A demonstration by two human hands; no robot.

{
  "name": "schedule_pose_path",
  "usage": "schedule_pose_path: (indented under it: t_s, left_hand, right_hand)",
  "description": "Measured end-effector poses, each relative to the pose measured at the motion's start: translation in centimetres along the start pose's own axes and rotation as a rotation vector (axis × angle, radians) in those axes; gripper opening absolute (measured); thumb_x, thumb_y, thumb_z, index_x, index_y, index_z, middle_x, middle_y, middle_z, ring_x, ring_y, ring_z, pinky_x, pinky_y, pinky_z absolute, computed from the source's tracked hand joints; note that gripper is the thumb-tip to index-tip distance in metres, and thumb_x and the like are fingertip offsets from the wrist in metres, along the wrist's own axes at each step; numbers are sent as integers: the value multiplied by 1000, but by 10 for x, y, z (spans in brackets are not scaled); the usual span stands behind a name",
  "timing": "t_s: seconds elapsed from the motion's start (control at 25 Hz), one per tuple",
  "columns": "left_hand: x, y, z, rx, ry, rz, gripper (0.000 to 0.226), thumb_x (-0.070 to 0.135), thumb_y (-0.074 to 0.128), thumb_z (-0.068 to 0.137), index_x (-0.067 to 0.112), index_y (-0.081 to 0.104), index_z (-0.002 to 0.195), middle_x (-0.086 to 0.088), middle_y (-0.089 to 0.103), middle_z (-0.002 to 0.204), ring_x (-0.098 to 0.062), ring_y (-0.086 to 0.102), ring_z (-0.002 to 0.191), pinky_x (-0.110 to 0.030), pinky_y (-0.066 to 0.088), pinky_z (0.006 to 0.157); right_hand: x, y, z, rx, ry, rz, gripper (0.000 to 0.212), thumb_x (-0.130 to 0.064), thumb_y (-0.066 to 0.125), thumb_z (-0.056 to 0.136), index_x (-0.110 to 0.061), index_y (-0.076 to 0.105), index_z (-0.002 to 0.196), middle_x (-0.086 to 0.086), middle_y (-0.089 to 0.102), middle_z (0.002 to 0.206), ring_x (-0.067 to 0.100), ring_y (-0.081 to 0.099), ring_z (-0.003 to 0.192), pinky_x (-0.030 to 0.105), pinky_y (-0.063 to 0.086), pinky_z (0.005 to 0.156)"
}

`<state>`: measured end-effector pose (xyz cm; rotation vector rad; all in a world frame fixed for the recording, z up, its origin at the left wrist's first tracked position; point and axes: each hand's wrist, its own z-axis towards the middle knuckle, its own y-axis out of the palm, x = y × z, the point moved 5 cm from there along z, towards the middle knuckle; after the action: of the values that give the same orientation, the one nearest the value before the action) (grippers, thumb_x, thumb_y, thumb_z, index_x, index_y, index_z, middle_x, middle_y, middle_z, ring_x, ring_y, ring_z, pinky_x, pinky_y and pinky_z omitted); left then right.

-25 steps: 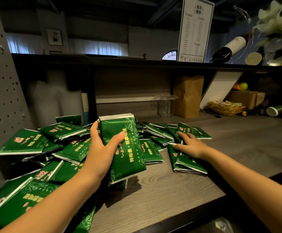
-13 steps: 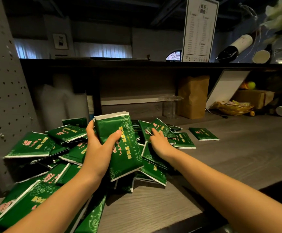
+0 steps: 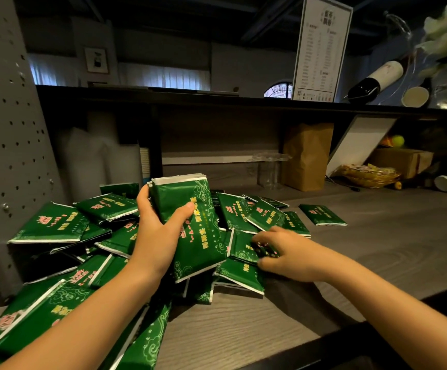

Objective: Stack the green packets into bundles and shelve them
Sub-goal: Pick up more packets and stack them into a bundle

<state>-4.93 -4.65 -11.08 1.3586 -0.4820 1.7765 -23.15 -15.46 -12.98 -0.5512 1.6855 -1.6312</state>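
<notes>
Gripping a bundle of green packets [image 3: 190, 225] at mid-height, the left hand [image 3: 158, 236] has its thumb across the printed face and its fingers behind. It holds the bundle nearly upright above the heap of loose packets [image 3: 49, 225] that spreads over the left of the counter [image 3: 377, 252]. The right hand [image 3: 286, 252] lies blurred on a packet [image 3: 243, 248] just right of the bundle; whether its fingers have closed on it I cannot tell. One stray packet [image 3: 322, 214] sits apart, farther right. The packets look light, flat and soft, with glossy film that probably slides easily, so a stack may fan out unless it is squeezed across both broad faces, with the sealed silver edges squared first. A single one is likely best pinched by a raised edge. No bundle shows on the dark shelf [image 3: 217, 98] overhead.
</notes>
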Motion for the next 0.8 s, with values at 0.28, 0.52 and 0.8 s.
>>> schedule_pose_path:
  t_s: [0.28,0.52,0.8]
  left_hand:
    - [1,0,2,9,10,-47,59,17,64,86,37,29,129,1,58,114,-25,62,102,-46,53,83]
    - [2,-2,4,23,10,-30,66,19,65,86,33,27,138,0,59,113,-22,64,97,-40,54,76]
    - [3,-15,16,58,-4,-9,62,22,65,86,26,34,140,-2,64,114,-21,67,94,-30,57,62]
  right_hand:
    - [7,13,3,58,-32,-9,64,-37,57,90,-26,27,146,2,41,139,21,43,125,34,40,100]
    - [8,-20,6,423,-6,-74,16,-28,44,97,-20,56,103,0,66,93,24,59,82,35,45,66]
    - [-31,-65,28,606,-291,901,20,-14,47,98,-26,53,113,-5,64,103,9,63,94,25,55,77]
